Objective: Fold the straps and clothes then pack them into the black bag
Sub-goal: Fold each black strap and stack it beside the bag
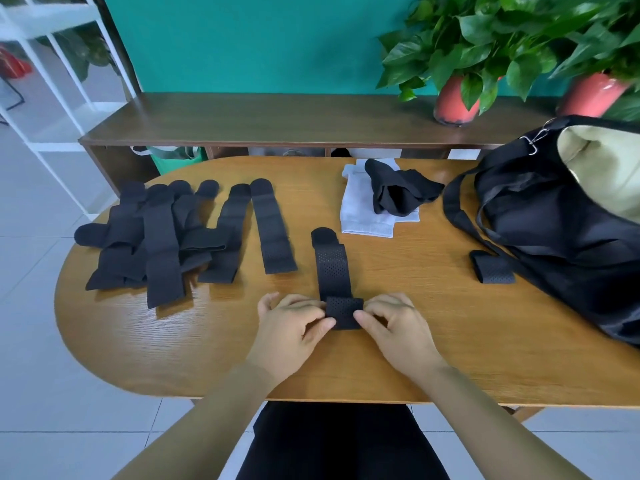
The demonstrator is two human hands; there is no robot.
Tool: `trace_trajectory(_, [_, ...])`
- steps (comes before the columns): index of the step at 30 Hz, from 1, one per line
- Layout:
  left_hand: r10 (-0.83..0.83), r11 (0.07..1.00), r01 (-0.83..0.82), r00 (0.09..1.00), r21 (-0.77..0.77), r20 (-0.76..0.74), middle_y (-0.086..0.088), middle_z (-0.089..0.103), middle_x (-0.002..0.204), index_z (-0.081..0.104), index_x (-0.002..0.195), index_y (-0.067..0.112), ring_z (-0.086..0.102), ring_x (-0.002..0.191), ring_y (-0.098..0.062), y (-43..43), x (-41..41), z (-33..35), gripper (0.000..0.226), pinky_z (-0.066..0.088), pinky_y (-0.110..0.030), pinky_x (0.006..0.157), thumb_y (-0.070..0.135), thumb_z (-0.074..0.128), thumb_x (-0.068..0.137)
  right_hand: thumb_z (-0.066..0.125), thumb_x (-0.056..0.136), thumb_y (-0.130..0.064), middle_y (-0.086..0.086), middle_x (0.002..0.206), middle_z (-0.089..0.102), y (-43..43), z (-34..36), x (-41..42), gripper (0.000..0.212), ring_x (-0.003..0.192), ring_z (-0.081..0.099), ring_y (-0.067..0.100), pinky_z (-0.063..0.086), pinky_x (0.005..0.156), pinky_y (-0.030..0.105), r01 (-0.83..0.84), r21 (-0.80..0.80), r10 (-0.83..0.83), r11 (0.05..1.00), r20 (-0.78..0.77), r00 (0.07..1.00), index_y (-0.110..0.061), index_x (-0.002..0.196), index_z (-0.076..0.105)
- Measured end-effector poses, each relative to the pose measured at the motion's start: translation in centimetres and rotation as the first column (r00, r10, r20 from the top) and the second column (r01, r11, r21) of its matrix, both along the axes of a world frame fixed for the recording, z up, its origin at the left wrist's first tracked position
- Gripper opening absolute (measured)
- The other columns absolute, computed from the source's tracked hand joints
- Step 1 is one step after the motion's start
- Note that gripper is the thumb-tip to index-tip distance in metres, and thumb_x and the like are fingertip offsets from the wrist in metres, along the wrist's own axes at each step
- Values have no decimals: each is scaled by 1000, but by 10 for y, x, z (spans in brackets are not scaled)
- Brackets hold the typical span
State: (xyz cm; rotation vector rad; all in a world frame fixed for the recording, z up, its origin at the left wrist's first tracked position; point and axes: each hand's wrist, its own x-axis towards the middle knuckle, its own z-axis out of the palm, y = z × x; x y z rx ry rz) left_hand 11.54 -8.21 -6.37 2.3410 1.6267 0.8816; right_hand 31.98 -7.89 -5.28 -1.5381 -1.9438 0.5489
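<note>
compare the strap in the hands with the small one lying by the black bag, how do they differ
The long strap is mostly stretched out flat, with only its near end turned over; the small strap beside the black bag is folded into a short bundle. The left hand and right hand pinch the long strap; no hand is on the small strap. Both are black with tiny holes.

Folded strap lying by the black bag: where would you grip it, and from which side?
Pinch the folded strap across its narrow width near the middle, from above and from its left. It lies flat in layers, so a pinch through both likely keeps the fold; the black bag crowds its right side.
</note>
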Motion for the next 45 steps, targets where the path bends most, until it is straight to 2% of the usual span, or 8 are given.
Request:
trace_trajectory(3, [73,997,-73,997,-35,-1,19,67,100,67,97,32,53,108,-2,0,3,0,33,14,-36,104,58,49,86,60,91,-35,-15,89,61,2,-1,-6,23,100,46,9,41,89,34,30,-35,-29,999,37,999,-20,76,69])
trace_trajectory(8, [93,988,-86,994,-130,49,21,64,109,40,133,39,43,117,7,-3,5,5,50,3,-27,106,47,59,88,57,92,-38,-12,84,59,5,4,-15,27,100,44,10,41,85,31,97,-41,-92,994,109,990,-18,80,70])
trace_trajectory(20, [106,994,-107,989,-6,-101,12,65,101,63,117,31,57,103,-13,0,6,-1,32,18,-35,99,40,60,87,45,97,-44,-4,99,61,14,22,-32,35,108,44,18,43,85,31,180,-122,-120,976,388,914,-17,91,66])
trace_trajectory(25, [42,999,-43,990,-10,-138,8,58,112,65,118,27,55,104,-14,4,2,-1,32,29,-41,98,36,64,87,48,95,-42,-1,96,60,13,21,-33,32,107,43,19,45,83,31,198,-143,-130,970,383,915,-14,88,63])
trace_trajectory(33, [-85,994,74,986,-81,-143,5,60,129,66,119,20,56,116,-17,5,3,-4,46,37,-36,92,43,37,91,50,96,-35,1,94,58,13,16,-32,30,109,42,20,46,86,33,187,-132,-133,974,338,932,-11,84,62])
trace_trajectory(39, [-174,983,142,930,-120,-325,5,56,136,64,123,22,53,122,-16,12,-2,6,54,31,-35,97,51,33,89,59,91,-35,0,93,60,12,12,-28,22,102,45,18,47,77,29,197,-37,-178,980,296,939,-13,89,58])
trace_trajectory(43, [-200,978,158,903,-138,-380,10,46,144,55,133,26,41,131,-12,14,-5,16,57,14,-30,98,54,28,90,65,81,-23,-1,116,62,1,4,-12,29,114,50,18,50,87,36,-78,196,17,978,295,955,-12,108,67])
trace_trajectory(45, [-203,976,158,913,-153,-355,12,43,146,53,135,29,36,133,-9,14,-8,17,48,12,-28,97,51,40,93,60,83,-26,-2,135,55,-4,3,-6,42,131,42,16,41,104,39,-187,138,126,973,366,922,-13,122,63])
